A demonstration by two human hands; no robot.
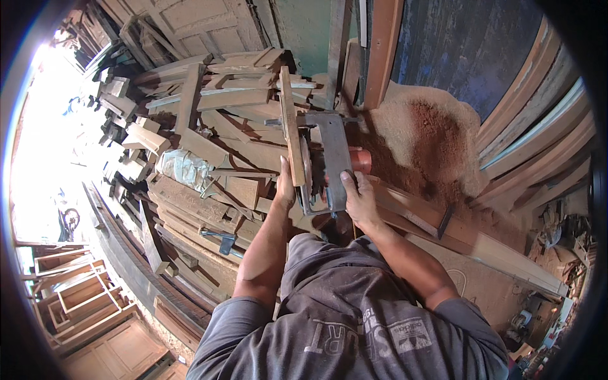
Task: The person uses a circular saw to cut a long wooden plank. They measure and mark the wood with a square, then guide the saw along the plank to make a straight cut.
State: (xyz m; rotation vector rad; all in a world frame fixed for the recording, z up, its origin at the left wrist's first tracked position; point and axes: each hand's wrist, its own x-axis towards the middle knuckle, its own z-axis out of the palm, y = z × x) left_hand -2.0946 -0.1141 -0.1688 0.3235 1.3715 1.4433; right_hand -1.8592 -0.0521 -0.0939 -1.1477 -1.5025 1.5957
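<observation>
In front of my waist is a power saw (pixel 332 149) that looks like a circular saw, its flat grey metal base turned up and a red-orange motor housing showing at the right. A narrow wooden strip (pixel 290 126) lies lengthwise along the left side of the base. My left hand (pixel 287 185) is closed against the strip's near end, thumb pointing up along it, other fingers mostly hidden beneath. With thumb on top, my right hand (pixel 360 197) grips the near right edge of the metal base. The saw's underside is hidden.
Stacked wood offcuts (pixel 221 95) fill the left side, with a clear plastic bag (pixel 183 168) and a clamp-like metal tool (pixel 221 240) on them. A sawdust heap (pixel 437 139) lies at the right. Boards (pixel 538 145) lean at the far right; panelled doors (pixel 209 28) stand behind.
</observation>
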